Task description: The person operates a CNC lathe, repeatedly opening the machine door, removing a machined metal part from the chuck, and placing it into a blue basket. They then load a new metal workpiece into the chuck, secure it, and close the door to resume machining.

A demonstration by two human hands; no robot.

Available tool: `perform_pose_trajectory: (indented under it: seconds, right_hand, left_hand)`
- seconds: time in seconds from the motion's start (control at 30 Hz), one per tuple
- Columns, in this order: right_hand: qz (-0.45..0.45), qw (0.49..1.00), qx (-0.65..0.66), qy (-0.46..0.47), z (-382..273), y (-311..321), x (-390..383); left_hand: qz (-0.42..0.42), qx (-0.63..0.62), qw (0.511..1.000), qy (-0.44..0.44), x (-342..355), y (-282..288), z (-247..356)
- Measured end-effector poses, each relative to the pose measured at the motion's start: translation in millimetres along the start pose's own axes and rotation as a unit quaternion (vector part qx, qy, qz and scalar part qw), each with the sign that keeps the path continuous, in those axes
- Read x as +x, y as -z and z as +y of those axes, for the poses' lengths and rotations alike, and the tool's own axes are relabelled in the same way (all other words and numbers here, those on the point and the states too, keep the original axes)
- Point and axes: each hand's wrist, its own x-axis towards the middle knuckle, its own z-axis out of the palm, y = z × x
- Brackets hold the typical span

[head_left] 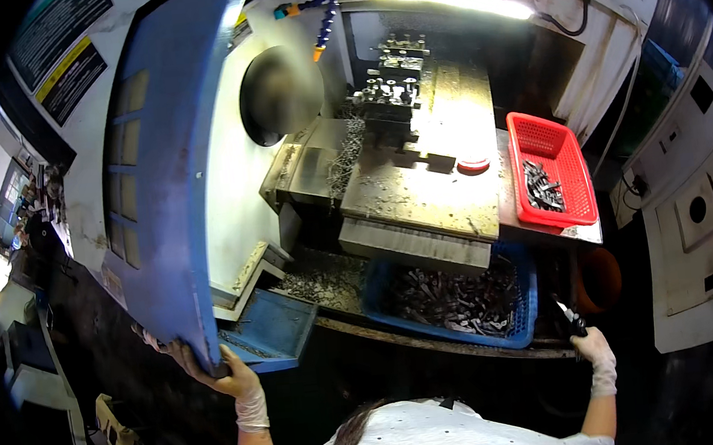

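Note:
My left hand [221, 374], in a white glove, grips the lower corner of the blue sliding door [162, 164] of a metal lathe. The door stands open to the left, showing the round chuck [280, 92] and the tool post [390, 78] inside. My right hand [595, 354], also gloved, is raised at the machine's lower right edge and is closed on a small dark tool or part [570, 315]. Just left of that hand sits a blue basket [522, 292] full of dark metal parts.
A red basket [574, 167] with a few metal parts rests on the machine's right ledge. A small red round lid [473, 164] lies on the bed. Metal swarf litters the tray. A white cabinet [701, 232] stands at right, dark machinery at left.

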Motion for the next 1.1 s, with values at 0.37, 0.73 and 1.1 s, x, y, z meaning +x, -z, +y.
perform_pose_trajectory:
  seconds: [0.37,0.73,1.1]
  right_hand:
    - [-0.081,0.735,0.564,0.366,-470,41,-17]
    - [0.115,0.633,0.732,0.223,-599,6,35]
    - [0.245,0.508,0.813,0.145,-602,9,92]
  left_hand:
    - [-0.017,-0.053,0.998,-0.022,3,-11,5]
    - [-0.031,-0.056,0.998,-0.019,-2,-6,1]
    - [-0.036,-0.074,0.997,-0.014,-1,-9,4]
